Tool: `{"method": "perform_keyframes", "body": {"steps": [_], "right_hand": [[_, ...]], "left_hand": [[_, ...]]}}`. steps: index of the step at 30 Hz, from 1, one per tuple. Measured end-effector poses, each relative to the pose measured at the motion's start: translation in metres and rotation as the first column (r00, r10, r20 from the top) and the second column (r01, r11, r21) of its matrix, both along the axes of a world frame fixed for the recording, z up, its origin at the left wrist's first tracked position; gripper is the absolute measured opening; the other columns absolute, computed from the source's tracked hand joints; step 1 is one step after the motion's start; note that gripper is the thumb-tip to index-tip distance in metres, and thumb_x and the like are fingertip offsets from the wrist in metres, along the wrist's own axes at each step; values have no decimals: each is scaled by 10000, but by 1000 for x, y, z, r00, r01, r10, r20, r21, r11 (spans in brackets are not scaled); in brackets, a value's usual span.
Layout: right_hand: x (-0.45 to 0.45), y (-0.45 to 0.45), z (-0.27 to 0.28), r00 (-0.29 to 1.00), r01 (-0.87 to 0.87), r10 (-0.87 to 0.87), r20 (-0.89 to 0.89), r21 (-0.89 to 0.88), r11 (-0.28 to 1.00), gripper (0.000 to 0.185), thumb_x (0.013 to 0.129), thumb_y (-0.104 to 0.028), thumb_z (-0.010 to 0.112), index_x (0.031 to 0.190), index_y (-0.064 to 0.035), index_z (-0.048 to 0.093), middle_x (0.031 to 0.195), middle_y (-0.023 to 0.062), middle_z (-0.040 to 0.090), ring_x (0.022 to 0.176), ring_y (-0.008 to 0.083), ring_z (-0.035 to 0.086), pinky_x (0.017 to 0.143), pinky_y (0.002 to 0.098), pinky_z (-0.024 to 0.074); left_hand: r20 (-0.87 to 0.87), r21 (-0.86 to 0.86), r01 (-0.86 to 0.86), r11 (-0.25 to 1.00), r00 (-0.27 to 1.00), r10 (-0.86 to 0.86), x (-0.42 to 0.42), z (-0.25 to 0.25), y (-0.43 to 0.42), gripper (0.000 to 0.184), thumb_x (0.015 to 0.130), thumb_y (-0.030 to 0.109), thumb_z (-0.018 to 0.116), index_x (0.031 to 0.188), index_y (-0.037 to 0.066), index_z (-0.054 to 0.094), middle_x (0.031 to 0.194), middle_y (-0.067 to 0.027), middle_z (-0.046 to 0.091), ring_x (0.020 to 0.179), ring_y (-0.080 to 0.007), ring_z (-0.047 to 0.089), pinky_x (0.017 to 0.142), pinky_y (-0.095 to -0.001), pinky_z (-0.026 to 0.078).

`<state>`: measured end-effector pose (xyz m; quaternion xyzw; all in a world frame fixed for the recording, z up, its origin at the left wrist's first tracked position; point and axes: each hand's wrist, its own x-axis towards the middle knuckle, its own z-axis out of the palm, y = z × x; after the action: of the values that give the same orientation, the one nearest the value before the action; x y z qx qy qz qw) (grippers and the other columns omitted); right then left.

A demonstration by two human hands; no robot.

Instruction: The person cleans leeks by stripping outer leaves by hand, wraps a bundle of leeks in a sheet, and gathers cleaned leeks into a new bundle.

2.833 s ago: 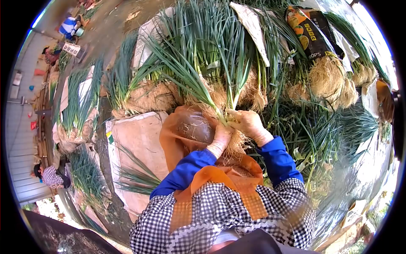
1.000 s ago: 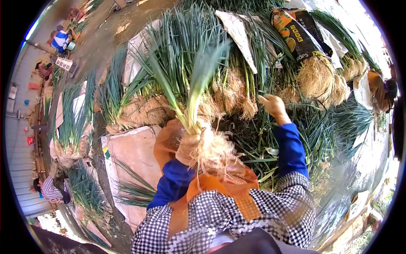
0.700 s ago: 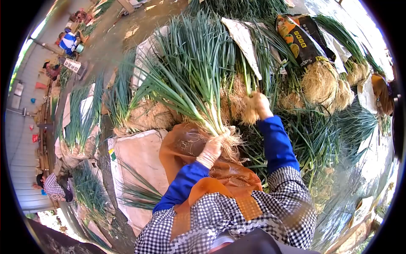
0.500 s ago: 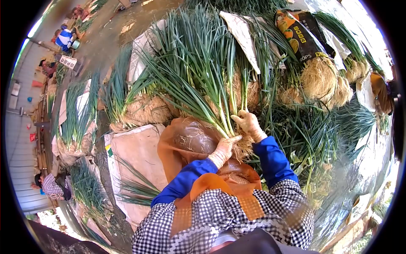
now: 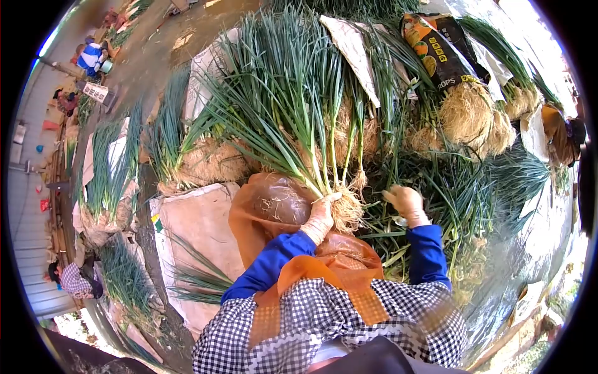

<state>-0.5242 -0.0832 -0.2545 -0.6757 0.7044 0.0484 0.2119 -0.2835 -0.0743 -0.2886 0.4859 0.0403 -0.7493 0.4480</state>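
Note:
My left hand (image 5: 319, 218), gloved, is closed around the base of a bunch of green onions (image 5: 316, 165). Pale, tangled roots (image 5: 347, 210) stick out to the right of that hand, and the green leaves fan away from me. To the right, apart from the bunch, my right hand (image 5: 405, 202) is over a heap of loose green leaves (image 5: 448, 193). Its gloved fingers are curled together; whatever they may hold is too small to make out. An orange see-through apron (image 5: 249, 215) covers my lap beneath the bunch.
More green onions with their roots (image 5: 215, 161) lie in rows ahead. A black printed bag (image 5: 439, 53) wraps one bundle at the right. A pale sack (image 5: 196, 227) with a few leaves on it lies to my left. Other people (image 5: 78, 277) are at the far left.
My right hand has let go of the bunch and moved right and slightly down, over the loose leaves. My left hand still grips the bunch, its roots now in plain view.

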Motion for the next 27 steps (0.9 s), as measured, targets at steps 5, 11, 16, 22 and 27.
{"method": "perform_keyframes", "body": {"steps": [5, 11, 16, 22, 27], "right_hand": [[108, -75, -3, 761, 272, -93, 642, -186, 944, 374, 840, -423, 557, 959, -78, 637, 789, 130, 658, 709, 282, 640, 631, 375, 485], [127, -120, -37, 147, 351, -331, 932, 263, 898, 277, 865, -275, 595, 933, -8, 619, 633, -23, 524, 514, 77, 442, 471, 223, 350], [84, -83, -33, 60, 571, -378, 924, 279, 772, 286, 890, -345, 548, 768, -92, 604, 559, -62, 460, 453, 41, 366, 433, 202, 309], [106, -77, -40, -52, 320, -417, 907, 411, 853, 242, 859, -285, 599, 890, -47, 627, 602, -62, 468, 498, 51, 375, 469, 194, 300], [95, -82, -37, 52, 281, -472, 880, 440, 853, 198, 865, -218, 587, 943, -38, 611, 753, 24, 556, 650, 63, 474, 521, 202, 364]], "left_hand": [[65, -91, 54, 994, 997, -48, 4, -7, 3, 195, 760, 45, 637, 946, -10, 630, 862, -66, 635, 788, -184, 591, 758, -294, 476], [47, -104, 60, 993, 997, -56, 7, -4, 0, 253, 770, 60, 653, 1013, -2, 626, 882, -41, 628, 843, -165, 568, 773, -273, 458], [-124, -163, 92, 982, 986, -113, 6, -6, -1, 259, 792, 74, 636, 1046, 21, 631, 936, -32, 650, 834, -127, 588, 753, -234, 463], [-89, -106, 171, 980, 979, -181, 9, -21, 1, 254, 776, 72, 635, 1027, 39, 648, 803, 28, 621, 569, -35, 459, 529, -172, 394], [-84, -121, 101, 988, 990, -112, 9, -6, 1, 253, 791, 72, 576, 1034, 7, 605, 890, -64, 640, 764, -164, 598, 721, -276, 490]]}}
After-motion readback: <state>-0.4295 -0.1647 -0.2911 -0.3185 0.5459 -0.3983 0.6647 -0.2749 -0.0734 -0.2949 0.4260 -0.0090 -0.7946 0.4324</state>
